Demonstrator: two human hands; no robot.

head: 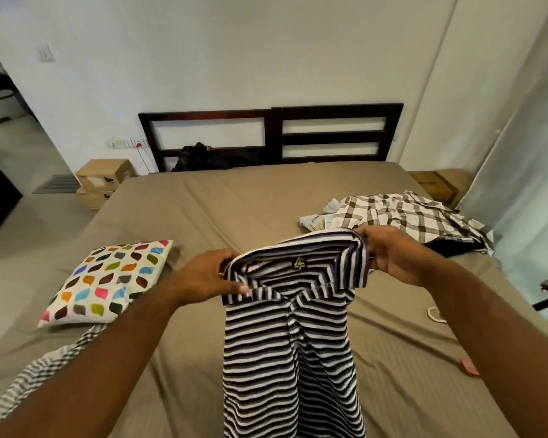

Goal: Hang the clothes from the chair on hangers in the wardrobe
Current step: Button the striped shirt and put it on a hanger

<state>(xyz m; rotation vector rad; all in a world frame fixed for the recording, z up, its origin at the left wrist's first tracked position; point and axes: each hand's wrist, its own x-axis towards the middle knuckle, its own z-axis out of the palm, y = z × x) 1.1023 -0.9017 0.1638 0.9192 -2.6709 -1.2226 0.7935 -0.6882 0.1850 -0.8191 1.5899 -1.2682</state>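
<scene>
We hold the striped polo shirt above the bed. The left grip pinches one end of the collar and the right grip pinches the other. The collar opening spans the gap between them, equally near to both. The shirt's long axis hangs straight down from the grips, toward us. The knit is soft, limp and black-and-white banded. No hanger is visible. A crumpled plaid shirt lies just beyond the right grip, and a leaf-print cushion lies outboard of the left grip.
</scene>
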